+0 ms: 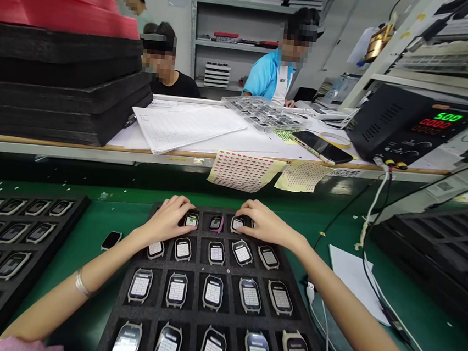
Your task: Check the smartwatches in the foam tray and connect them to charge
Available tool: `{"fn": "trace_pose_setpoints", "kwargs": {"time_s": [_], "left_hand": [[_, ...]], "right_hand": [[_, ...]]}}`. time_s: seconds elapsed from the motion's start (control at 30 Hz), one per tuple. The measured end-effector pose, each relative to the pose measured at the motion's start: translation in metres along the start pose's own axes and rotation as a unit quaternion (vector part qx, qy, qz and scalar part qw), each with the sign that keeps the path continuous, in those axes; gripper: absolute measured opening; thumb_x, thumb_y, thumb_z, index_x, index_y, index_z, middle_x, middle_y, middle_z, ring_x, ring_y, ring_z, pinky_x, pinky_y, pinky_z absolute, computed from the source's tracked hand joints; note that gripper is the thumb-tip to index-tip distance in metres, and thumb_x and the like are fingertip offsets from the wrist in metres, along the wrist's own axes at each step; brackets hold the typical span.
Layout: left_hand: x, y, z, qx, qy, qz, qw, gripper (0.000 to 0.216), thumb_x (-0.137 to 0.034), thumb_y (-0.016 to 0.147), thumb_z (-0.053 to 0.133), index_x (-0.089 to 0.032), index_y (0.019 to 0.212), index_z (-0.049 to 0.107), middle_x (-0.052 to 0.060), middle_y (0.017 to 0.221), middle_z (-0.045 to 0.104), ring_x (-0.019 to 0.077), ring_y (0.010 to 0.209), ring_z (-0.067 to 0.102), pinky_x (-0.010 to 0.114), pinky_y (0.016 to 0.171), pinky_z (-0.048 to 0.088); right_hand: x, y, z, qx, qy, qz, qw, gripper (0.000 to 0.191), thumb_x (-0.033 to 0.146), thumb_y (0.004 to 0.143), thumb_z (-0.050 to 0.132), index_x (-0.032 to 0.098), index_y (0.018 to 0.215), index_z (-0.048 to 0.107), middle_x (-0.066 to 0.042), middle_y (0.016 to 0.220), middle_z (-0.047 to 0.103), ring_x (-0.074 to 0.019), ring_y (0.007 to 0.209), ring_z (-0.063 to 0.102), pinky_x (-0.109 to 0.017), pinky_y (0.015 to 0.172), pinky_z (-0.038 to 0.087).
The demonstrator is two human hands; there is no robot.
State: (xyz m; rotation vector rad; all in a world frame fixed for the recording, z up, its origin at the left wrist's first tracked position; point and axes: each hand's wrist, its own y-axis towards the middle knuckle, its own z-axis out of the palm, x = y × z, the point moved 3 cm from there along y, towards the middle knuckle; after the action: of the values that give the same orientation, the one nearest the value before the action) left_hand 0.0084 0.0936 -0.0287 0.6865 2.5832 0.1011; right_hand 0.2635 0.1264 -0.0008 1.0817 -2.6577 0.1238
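A black foam tray (pixel 192 318) lies in front of me, with rows of strapless smartwatches in its pockets. Most of their screens are lit with a white grid. At the far row, my left hand (pixel 169 217) pinches a smartwatch (pixel 191 220) with a patch of green on its screen, thumb and index finger at its edges. My right hand (pixel 265 224) grips another lit smartwatch (pixel 237 224) in that row the same way. Between them sits a watch with a pink case (pixel 216 223). Both watches in my fingers are still at their pockets; whether they are lifted, I cannot tell.
Another foam tray of watches (pixel 40 250) stands at left, a loose watch (pixel 112 240) beside it. Cables (pixel 371 233) and white paper (pixel 352 275) lie right. The shelf ahead holds papers (pixel 189 127), a phone (pixel 321 147), a power supply (pixel 412 126) and stacked foam (pixel 56 86). Co-workers sit beyond.
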Motion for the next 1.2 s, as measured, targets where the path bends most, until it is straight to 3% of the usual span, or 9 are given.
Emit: {"fn": "trace_pose_setpoints", "kwargs": {"time_s": [0.17,0.3,0.57,0.73,0.9,0.97,1.03,1.1,1.2], "left_hand": [[0.020,-0.016,-0.029,0.040,0.081,-0.025,0.996,0.031,-0.028,0.082,0.054,-0.018,0.111,0.054,0.010,0.109,0.054,0.0290,0.103,0.047,0.043,0.087,0.039],[0.030,-0.022,-0.037,0.111,0.135,-0.035,0.984,0.028,-0.020,0.076,0.057,-0.016,0.103,0.060,0.011,0.102,0.056,0.0299,0.096,0.051,0.041,0.079,0.041],[0.029,-0.007,-0.029,0.163,0.159,-0.080,0.970,0.019,-0.016,0.071,0.067,-0.015,0.090,0.062,0.015,0.104,0.055,0.0347,0.101,0.049,0.047,0.082,0.040],[0.045,-0.009,-0.032,0.144,0.048,-0.052,0.987,0.017,-0.020,0.069,0.071,-0.014,0.081,0.061,0.013,0.095,0.056,0.0346,0.096,0.053,0.048,0.084,0.041],[0.039,-0.028,-0.037,0.068,-0.135,-0.018,0.988,0.035,-0.042,0.090,0.046,-0.017,0.114,0.049,0.015,0.118,0.054,0.0286,0.106,0.055,0.043,0.087,0.046],[0.021,-0.033,-0.038,0.021,-0.287,-0.009,0.958,0.037,-0.042,0.095,0.036,-0.019,0.124,0.041,0.016,0.126,0.052,0.0259,0.113,0.054,0.041,0.088,0.048],[0.001,-0.033,-0.040,-0.052,-0.532,-0.025,0.845,0.040,-0.041,0.090,0.051,-0.018,0.122,0.046,0.017,0.123,0.057,0.0265,0.110,0.056,0.041,0.088,0.049],[-0.020,-0.032,-0.041,-0.103,-0.663,-0.045,0.740,0.044,-0.036,0.080,0.069,-0.016,0.117,0.056,0.015,0.116,0.062,0.0217,0.097,0.060,0.033,0.083,0.051],[-0.044,-0.030,-0.041,-0.154,-0.735,-0.072,0.656,0.045,-0.028,0.069,0.079,-0.011,0.108,0.065,0.011,0.105,0.064,0.0139,0.085,0.058,0.020,0.076,0.050]], "right_hand": [[-0.008,-0.004,0.008,0.016,-0.041,0.035,0.998,0.032,0.028,0.080,0.069,0.012,0.107,0.066,-0.014,0.099,0.056,-0.0313,0.093,0.055,-0.038,0.076,0.044],[-0.006,0.007,0.016,0.011,-0.036,0.056,0.998,0.025,0.027,0.072,0.077,0.012,0.090,0.069,-0.013,0.092,0.055,-0.0349,0.092,0.054,-0.041,0.077,0.043],[-0.013,0.005,0.007,-0.046,0.162,0.083,0.982,0.030,0.032,0.068,0.077,0.013,0.090,0.067,-0.012,0.100,0.059,-0.0308,0.091,0.059,-0.041,0.080,0.046],[-0.010,-0.017,-0.005,-0.091,0.394,0.087,0.910,0.043,0.041,0.078,0.067,0.012,0.109,0.061,-0.014,0.101,0.066,-0.0281,0.088,0.066,-0.040,0.076,0.053],[0.016,-0.027,-0.008,-0.159,0.548,0.074,0.818,0.042,0.037,0.076,0.071,0.018,0.113,0.061,-0.014,0.115,0.061,-0.0248,0.082,0.067,-0.032,0.060,0.054],[0.030,-0.022,-0.007,-0.183,0.576,0.070,0.793,0.042,0.032,0.073,0.074,0.020,0.112,0.063,-0.012,0.116,0.060,-0.0218,0.081,0.066,-0.028,0.057,0.052],[0.046,-0.015,-0.007,-0.193,0.610,0.063,0.766,0.042,0.026,0.070,0.077,0.019,0.110,0.064,-0.010,0.114,0.061,-0.0194,0.080,0.064,-0.027,0.058,0.052],[0.061,-0.008,-0.006,-0.195,0.646,0.057,0.735,0.045,0.022,0.068,0.079,0.018,0.111,0.064,-0.010,0.111,0.063,-0.0191,0.082,0.062,-0.027,0.063,0.053],[0.076,-0.007,-0.006,-0.211,0.662,0.051,0.717,0.048,0.017,0.068,0.079,0.018,0.113,0.062,-0.008,0.108,0.064,-0.0201,0.093,0.061,-0.030,0.077,0.053]]}}
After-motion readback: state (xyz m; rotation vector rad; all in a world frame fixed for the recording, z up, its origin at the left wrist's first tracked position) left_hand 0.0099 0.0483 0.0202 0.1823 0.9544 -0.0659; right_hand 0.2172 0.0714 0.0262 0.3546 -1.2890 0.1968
